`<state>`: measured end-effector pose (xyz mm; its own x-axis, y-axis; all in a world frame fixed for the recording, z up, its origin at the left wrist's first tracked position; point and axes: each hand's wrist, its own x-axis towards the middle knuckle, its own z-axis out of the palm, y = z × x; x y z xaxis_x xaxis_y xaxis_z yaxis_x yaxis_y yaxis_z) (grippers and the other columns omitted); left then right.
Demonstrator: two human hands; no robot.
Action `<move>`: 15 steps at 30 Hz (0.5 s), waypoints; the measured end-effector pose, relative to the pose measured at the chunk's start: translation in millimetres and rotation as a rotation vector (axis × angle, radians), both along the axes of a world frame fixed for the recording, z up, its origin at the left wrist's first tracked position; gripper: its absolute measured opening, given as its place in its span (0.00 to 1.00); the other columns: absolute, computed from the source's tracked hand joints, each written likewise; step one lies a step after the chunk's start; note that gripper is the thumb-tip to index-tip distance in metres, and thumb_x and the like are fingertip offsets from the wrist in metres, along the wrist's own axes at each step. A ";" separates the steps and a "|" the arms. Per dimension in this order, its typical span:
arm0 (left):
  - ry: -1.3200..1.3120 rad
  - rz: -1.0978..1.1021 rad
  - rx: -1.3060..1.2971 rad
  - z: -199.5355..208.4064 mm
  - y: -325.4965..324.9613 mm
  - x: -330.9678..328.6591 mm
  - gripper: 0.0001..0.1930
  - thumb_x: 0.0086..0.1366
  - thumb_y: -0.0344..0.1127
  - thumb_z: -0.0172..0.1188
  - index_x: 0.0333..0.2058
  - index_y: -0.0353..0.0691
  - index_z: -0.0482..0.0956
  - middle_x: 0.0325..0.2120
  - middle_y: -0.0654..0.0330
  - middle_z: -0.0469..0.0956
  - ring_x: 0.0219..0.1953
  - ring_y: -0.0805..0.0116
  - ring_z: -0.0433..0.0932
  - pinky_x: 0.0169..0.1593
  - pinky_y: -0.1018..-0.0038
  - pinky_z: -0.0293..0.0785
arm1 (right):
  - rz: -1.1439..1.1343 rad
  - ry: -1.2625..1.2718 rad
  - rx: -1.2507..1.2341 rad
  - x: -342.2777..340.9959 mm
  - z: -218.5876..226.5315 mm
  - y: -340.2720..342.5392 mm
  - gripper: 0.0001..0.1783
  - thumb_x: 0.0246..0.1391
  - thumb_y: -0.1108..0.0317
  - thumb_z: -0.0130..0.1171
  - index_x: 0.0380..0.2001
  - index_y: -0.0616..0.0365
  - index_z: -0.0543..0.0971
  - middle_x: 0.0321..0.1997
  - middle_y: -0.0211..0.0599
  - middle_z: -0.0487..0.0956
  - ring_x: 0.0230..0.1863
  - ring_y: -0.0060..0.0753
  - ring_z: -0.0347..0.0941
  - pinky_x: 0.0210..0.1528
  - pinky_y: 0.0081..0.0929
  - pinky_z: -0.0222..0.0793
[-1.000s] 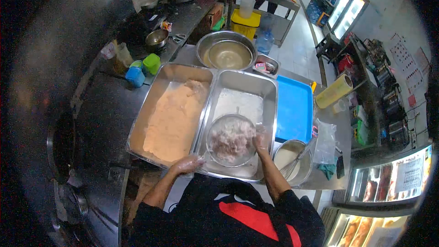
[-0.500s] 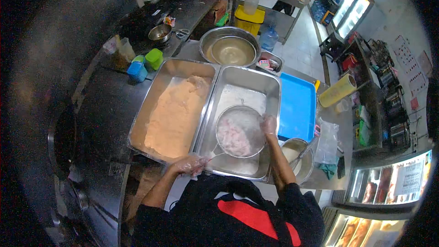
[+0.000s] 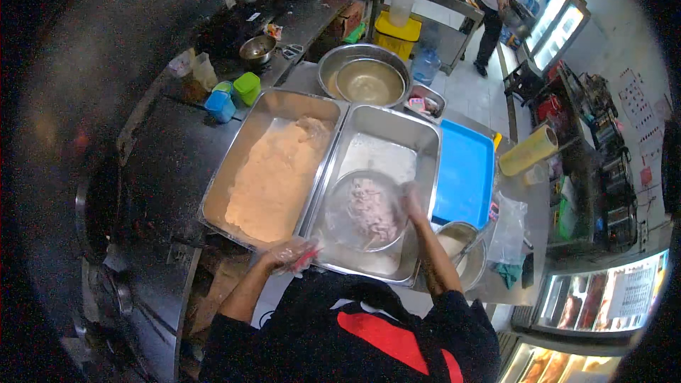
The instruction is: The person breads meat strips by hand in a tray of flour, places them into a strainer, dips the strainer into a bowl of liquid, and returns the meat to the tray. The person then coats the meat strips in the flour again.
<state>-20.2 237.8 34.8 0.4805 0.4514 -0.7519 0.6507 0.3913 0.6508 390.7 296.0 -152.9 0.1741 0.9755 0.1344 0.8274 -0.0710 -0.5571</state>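
Between the two hands, a round mesh strainer (image 3: 340,207) lay over the nearer part of a steel tray (image 3: 430,143) spread with white powder (image 3: 379,154). Pale strips (image 3: 374,211), apparently raw meat, were heaped toward its right-hand side. Whether the strainer touched the tray could not be established.

The left hand (image 3: 289,254), clear-gloved, was curled around a red handle (image 3: 306,259), judged to be the strainer's, likely so that one hand bore its weight. The right hand (image 3: 411,201) was at the opposite rim; motion blur prevented telling whether its fingers pinched the edge or lay flat against it. That position presumably steadied the far side. Keeping the mesh within the tray walls would probably confine loose powder.

Beyond the left hand stood a second tray (image 3: 298,106) of orange powder (image 3: 269,181); beyond the right, a blue tray (image 3: 464,170). Beside the right forearm stood a bowl (image 3: 478,264) of pale liquid, presumably sited for easy reach.
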 end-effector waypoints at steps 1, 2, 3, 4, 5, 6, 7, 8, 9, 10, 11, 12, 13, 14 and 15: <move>0.002 0.026 -0.072 4.6 -1.4 -5.4 0.28 0.64 0.64 0.46 0.26 0.42 0.74 0.14 0.66 0.69 0.16 0.75 0.66 0.20 0.75 0.63 | 0.162 -0.208 0.368 -21.3 -7.3 -14.1 0.14 0.47 0.59 0.62 0.29 0.60 0.79 0.22 0.43 0.75 0.29 0.42 0.74 0.35 0.42 0.70; 0.005 0.051 -0.144 6.8 -2.3 -7.9 0.31 0.61 0.69 0.45 0.22 0.45 0.74 0.14 0.67 0.68 0.17 0.75 0.64 0.22 0.74 0.62 | 0.136 -0.176 0.198 -17.4 -4.5 -15.9 0.14 0.46 0.59 0.62 0.29 0.59 0.79 0.24 0.44 0.76 0.28 0.43 0.73 0.35 0.42 0.70; 0.006 0.048 -0.144 0.9 -4.1 -6.9 0.31 0.61 0.69 0.45 0.22 0.45 0.74 0.14 0.67 0.68 0.17 0.75 0.64 0.22 0.74 0.62 | 0.109 -0.143 0.028 -12.4 -1.2 -16.4 0.14 0.46 0.59 0.62 0.30 0.58 0.79 0.25 0.44 0.77 0.28 0.45 0.73 0.35 0.41 0.70; -0.097 0.039 -0.086 -10.7 -9.8 -9.4 0.31 0.61 0.69 0.45 0.24 0.45 0.75 0.14 0.67 0.69 0.17 0.74 0.64 0.22 0.74 0.62 | 0.102 -0.136 0.022 -11.8 -2.9 -19.9 0.14 0.46 0.59 0.62 0.30 0.58 0.79 0.25 0.44 0.77 0.28 0.45 0.73 0.35 0.41 0.70; -0.209 0.040 -0.020 -25.3 -11.3 -9.1 0.32 0.60 0.70 0.44 0.26 0.45 0.76 0.15 0.67 0.70 0.17 0.74 0.65 0.22 0.74 0.62 | 0.021 -0.142 -0.009 -6.7 1.0 -16.1 0.13 0.47 0.59 0.62 0.31 0.57 0.79 0.26 0.45 0.77 0.28 0.46 0.73 0.36 0.40 0.70; -0.118 -0.036 -0.028 -43.9 -8.2 -7.3 0.28 0.66 0.59 0.44 0.26 0.38 0.75 0.15 0.61 0.72 0.13 0.69 0.67 0.21 0.68 0.67 | -0.019 -0.145 -0.023 -5.2 3.3 -17.2 0.13 0.47 0.60 0.61 0.32 0.57 0.79 0.27 0.45 0.77 0.29 0.47 0.73 0.36 0.40 0.70; -0.123 -0.037 -0.023 -62.0 -5.6 -8.3 0.28 0.66 0.59 0.44 0.26 0.38 0.75 0.15 0.61 0.72 0.13 0.69 0.67 0.21 0.68 0.67 | -0.063 -0.153 -0.034 -1.3 10.8 -14.8 0.13 0.48 0.60 0.61 0.33 0.57 0.79 0.27 0.45 0.78 0.29 0.48 0.73 0.37 0.39 0.70; -0.061 -0.147 0.214 -79.6 -13.5 -24.2 0.28 0.67 0.59 0.43 0.26 0.37 0.75 0.15 0.58 0.71 0.15 0.64 0.69 0.23 0.65 0.67 | -0.020 -0.092 0.279 -18.5 27.3 -22.8 0.13 0.48 0.59 0.60 0.32 0.57 0.79 0.28 0.45 0.78 0.30 0.48 0.73 0.37 0.40 0.69; -0.008 -0.273 0.459 -86.8 -14.7 -30.5 0.29 0.67 0.58 0.42 0.27 0.35 0.74 0.15 0.55 0.70 0.16 0.59 0.70 0.25 0.62 0.68 | 0.006 -0.039 0.599 -29.8 49.5 -29.0 0.14 0.49 0.58 0.60 0.32 0.58 0.78 0.29 0.46 0.78 0.32 0.48 0.73 0.38 0.40 0.69; -0.015 -0.280 0.470 -82.0 -9.6 -27.2 0.29 0.67 0.58 0.42 0.27 0.35 0.74 0.15 0.55 0.70 0.16 0.59 0.70 0.25 0.62 0.68 | -0.001 -0.047 0.609 -32.1 64.1 -32.0 0.14 0.49 0.58 0.60 0.32 0.58 0.78 0.29 0.46 0.78 0.32 0.48 0.73 0.38 0.40 0.69; 0.012 -0.304 0.547 -73.0 -11.0 -26.3 0.29 0.68 0.58 0.40 0.28 0.35 0.74 0.16 0.52 0.70 0.19 0.56 0.71 0.27 0.60 0.68 | -0.110 0.085 0.463 -35.9 70.8 -40.5 0.14 0.49 0.59 0.60 0.34 0.58 0.78 0.31 0.45 0.78 0.34 0.48 0.73 0.39 0.40 0.69; 0.040 -0.327 0.624 -66.0 -11.9 -25.7 0.29 0.68 0.58 0.39 0.30 0.35 0.74 0.16 0.50 0.69 0.22 0.54 0.72 0.30 0.58 0.68 | -0.216 0.218 0.316 -40.6 73.3 -45.0 0.14 0.49 0.61 0.59 0.35 0.58 0.78 0.32 0.44 0.78 0.35 0.47 0.73 0.41 0.40 0.69; 0.035 -0.335 0.616 -62.6 -13.0 -25.7 0.29 0.68 0.58 0.39 0.30 0.35 0.74 0.16 0.50 0.69 0.22 0.54 0.72 0.30 0.58 0.68 | -0.225 0.215 0.308 -48.3 71.2 -52.6 0.14 0.49 0.61 0.59 0.35 0.58 0.78 0.32 0.44 0.78 0.35 0.47 0.73 0.41 0.40 0.69; 0.108 -0.299 0.428 -58.1 -3.9 -25.5 0.29 0.65 0.61 0.42 0.32 0.37 0.76 0.19 0.55 0.72 0.23 0.60 0.72 0.30 0.62 0.70 | -0.251 0.142 0.274 -57.7 68.4 -53.1 0.13 0.49 0.61 0.59 0.33 0.59 0.78 0.32 0.45 0.77 0.36 0.48 0.73 0.40 0.41 0.68; 0.181 -0.263 0.240 -52.6 3.7 -24.6 0.30 0.63 0.64 0.46 0.34 0.38 0.77 0.22 0.59 0.75 0.24 0.66 0.71 0.31 0.65 0.71 | -0.277 0.070 0.239 -65.8 66.0 -53.4 0.12 0.49 0.62 0.58 0.31 0.60 0.78 0.33 0.46 0.77 0.36 0.49 0.72 0.40 0.41 0.67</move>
